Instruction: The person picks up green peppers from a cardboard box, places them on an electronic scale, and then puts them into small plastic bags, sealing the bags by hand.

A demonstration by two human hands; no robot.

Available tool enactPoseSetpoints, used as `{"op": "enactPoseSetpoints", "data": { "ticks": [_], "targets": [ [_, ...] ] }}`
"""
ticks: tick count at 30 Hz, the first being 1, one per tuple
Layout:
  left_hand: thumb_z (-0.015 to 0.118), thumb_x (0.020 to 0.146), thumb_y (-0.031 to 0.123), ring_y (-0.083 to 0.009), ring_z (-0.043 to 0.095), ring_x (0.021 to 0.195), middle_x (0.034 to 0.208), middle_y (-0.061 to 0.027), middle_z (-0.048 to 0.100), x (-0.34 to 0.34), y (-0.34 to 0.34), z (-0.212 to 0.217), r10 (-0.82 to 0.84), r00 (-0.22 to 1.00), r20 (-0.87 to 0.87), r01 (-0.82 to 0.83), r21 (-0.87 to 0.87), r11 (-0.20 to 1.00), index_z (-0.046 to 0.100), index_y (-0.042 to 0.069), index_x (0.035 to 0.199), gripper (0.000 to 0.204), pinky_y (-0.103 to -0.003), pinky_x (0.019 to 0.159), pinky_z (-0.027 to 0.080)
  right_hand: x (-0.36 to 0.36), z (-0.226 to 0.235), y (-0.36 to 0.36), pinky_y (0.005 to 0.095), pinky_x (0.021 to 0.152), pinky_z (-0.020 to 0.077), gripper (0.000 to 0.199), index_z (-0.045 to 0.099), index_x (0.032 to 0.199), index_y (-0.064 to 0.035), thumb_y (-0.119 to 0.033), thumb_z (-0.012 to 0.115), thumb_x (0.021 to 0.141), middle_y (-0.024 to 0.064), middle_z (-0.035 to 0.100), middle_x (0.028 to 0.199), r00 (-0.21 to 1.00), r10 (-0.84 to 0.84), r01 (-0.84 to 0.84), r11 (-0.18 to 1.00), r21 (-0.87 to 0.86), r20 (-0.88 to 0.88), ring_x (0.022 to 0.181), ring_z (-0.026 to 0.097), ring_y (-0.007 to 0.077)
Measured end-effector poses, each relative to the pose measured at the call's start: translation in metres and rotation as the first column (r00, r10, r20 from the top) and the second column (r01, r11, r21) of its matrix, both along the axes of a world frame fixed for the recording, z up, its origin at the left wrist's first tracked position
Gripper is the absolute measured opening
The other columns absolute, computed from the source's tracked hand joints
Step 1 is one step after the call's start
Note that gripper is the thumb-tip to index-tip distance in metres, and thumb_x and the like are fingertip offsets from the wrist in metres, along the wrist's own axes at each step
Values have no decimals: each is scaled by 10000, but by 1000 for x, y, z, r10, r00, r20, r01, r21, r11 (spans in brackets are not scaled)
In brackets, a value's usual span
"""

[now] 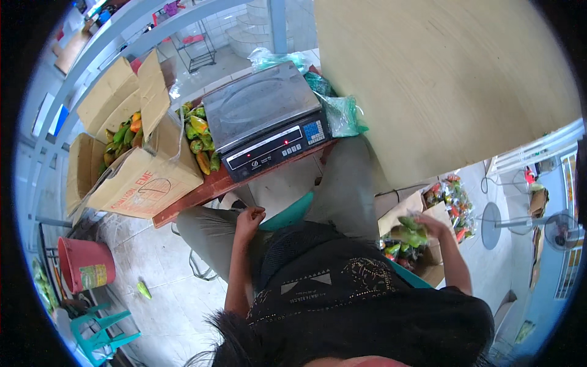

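Observation:
My left hand (249, 220) rests over my left thigh, its fingers curled together; whatever may lie inside them is hidden. Off to my right, my right hand (433, 226) grips a clear plastic bag of green peppers (408, 232), slightly blurred. That bag hangs above an open cardboard box (435, 264) that holds more green and red peppers (394, 249). In front of me a digital scale (263, 116) stands on a red-brown bench (215, 185), its metal pan bare. Loose green and yellow peppers (200, 136) lie beside the scale on its left.
A tall open carton (150, 183) with peppers stands at the left. Plastic bags (342, 115) lie right of the scale, next to a large wooden board (440, 79). Bagged peppers (455, 202) are heaped at the right. A red bucket (88, 263), green stool (104, 330) and fan (556, 231) stand around.

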State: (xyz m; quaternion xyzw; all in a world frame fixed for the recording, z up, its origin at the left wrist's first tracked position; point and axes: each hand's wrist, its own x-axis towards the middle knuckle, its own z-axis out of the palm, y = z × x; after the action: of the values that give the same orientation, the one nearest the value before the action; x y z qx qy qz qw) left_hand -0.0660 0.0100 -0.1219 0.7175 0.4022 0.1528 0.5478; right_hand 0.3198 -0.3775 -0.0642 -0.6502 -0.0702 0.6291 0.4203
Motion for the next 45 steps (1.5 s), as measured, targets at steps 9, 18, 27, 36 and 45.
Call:
{"op": "enactPoseSetpoints", "data": {
  "ticks": [9, 18, 27, 36, 45],
  "targets": [
    [560, 735, 221, -290, 571, 779, 806, -150, 592, 24, -1, -38, -202, 966, -162, 227, 152, 962, 618, 41, 832, 212, -358, 709, 445, 22, -184, -126, 353, 621, 482, 508, 502, 1091, -41, -410, 569, 749, 133, 580, 936, 912, 40, 156, 887, -435, 408, 698, 582, 235],
    [567, 740, 205, -285, 575, 768, 823, -153, 592, 13, -4, -16, -143, 979, -144, 155, 77, 985, 609, 23, 847, 215, -360, 700, 447, -7, -88, 34, 374, 610, 452, 289, 576, 754, 0, -276, 640, 692, 190, 585, 731, 474, 613, -439, 787, -433, 632, 677, 583, 300],
    [566, 744, 180, -287, 577, 773, 856, -158, 591, 19, -3, -20, -183, 975, -128, 194, 85, 977, 605, 12, 856, 206, -363, 709, 448, -62, 50, 229, 388, 705, 413, 133, 508, 898, -15, -78, 515, 780, 156, 520, 867, -51, -162, -423, 897, 126, 986, 801, 524, 299],
    [559, 760, 175, -284, 579, 767, 862, -156, 584, 26, -5, -3, -191, 977, -99, 197, 54, 979, 598, 12, 882, 207, -357, 705, 450, 3, -32, 305, 291, 629, 433, 340, 446, 1132, -5, -88, 487, 805, 133, 551, 950, 42, -452, -34, 891, 453, 891, 688, 553, 189],
    [561, 749, 169, -285, 574, 773, 859, -157, 582, 19, -7, -5, -204, 972, -119, 214, 79, 974, 597, 20, 885, 206, -354, 702, 449, 2, -20, 335, 378, 598, 419, 134, 594, 718, 2, -36, 469, 745, 148, 585, 690, -250, -450, -315, 875, 367, 857, 624, 566, 289]
  ]
}}
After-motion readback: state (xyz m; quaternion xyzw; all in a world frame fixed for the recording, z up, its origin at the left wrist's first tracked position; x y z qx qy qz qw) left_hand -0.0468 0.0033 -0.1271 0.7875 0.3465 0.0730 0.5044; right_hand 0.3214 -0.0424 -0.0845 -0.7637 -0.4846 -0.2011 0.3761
